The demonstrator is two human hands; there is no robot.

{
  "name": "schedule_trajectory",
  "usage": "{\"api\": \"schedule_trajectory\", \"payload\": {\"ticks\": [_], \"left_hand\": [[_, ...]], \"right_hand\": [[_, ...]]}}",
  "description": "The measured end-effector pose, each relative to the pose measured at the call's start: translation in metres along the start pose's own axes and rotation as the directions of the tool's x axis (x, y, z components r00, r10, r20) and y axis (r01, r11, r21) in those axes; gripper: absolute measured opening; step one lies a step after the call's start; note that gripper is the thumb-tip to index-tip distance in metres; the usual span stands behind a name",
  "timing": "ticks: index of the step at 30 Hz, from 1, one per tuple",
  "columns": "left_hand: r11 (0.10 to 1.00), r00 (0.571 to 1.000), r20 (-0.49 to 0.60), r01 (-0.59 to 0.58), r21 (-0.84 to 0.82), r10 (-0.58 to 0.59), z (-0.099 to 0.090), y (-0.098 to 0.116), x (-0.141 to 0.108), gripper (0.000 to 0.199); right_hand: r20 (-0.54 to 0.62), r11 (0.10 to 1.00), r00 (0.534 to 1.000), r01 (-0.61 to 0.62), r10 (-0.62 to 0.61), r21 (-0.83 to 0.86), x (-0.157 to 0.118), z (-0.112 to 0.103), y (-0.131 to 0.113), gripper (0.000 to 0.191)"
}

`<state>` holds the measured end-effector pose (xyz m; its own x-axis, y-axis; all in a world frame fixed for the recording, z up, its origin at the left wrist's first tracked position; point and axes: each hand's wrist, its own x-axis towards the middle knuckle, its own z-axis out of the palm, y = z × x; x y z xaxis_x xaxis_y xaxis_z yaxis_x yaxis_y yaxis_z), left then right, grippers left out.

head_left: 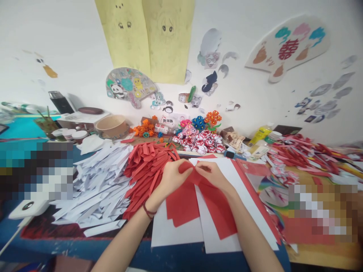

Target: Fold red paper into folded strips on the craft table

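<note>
Both hands meet over the middle of the table. My left hand (176,174) pinches a piece of red paper (196,176) from the left, a dark band round its wrist. My right hand (211,173) pinches the same paper from the right, close to the left fingertips. Below them, red sheets (185,202) lie on white sheets (167,234), and another red sheet (219,215) lies under my right hand and forearm. Folded red strips (144,173) are piled beside my left hand, with folded white strips (98,185) further left.
Paper flowers (201,142) and a wooden bowl (112,126) line the back near the wall. A white device (28,206) with a cable lies at the left. More red strips (306,155) are heaped at the right, beyond a patterned bag (272,196).
</note>
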<state>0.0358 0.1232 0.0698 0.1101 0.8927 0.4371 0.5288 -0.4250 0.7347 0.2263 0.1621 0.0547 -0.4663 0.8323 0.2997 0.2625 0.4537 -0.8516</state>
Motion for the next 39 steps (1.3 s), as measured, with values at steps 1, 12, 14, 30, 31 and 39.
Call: {"api": "schedule_trajectory", "payload": {"ticks": [1, 12, 14, 30, 31, 39], "left_hand": [[1.000, 1.000, 0.021, -0.005, 0.030, 0.004, 0.001, -0.001, 0.000, 0.014], [0.994, 0.999, -0.046, -0.014, 0.112, 0.019, 0.008, -0.009, -0.006, 0.019], [0.993, 0.996, -0.070, -0.053, 0.104, 0.060, 0.009, -0.010, -0.006, 0.020], [1.000, 0.971, -0.238, 0.010, 0.011, -0.007, -0.007, 0.002, -0.004, 0.017], [1.000, 0.972, -0.233, 0.023, 0.001, -0.022, -0.007, 0.001, -0.003, 0.017], [0.999, 0.977, -0.209, 0.043, 0.013, -0.039, -0.003, -0.003, -0.002, 0.015]], "right_hand": [[0.007, 1.000, 1.000, 0.007, -0.006, -0.018, 0.000, 0.001, 0.002, 0.019], [-0.001, 0.979, 0.999, 0.041, -0.042, -0.200, -0.001, 0.002, 0.006, 0.012], [-0.001, 0.984, 0.999, 0.037, -0.038, -0.173, 0.000, 0.001, 0.005, 0.012], [-0.079, 0.990, 0.993, -0.094, 0.086, -0.107, 0.003, -0.001, 0.015, 0.025], [-0.057, 0.995, 0.994, -0.093, 0.092, -0.022, 0.003, -0.001, 0.011, 0.028], [0.052, 0.981, 0.993, -0.114, 0.107, 0.157, 0.001, 0.003, 0.002, 0.022]]}}
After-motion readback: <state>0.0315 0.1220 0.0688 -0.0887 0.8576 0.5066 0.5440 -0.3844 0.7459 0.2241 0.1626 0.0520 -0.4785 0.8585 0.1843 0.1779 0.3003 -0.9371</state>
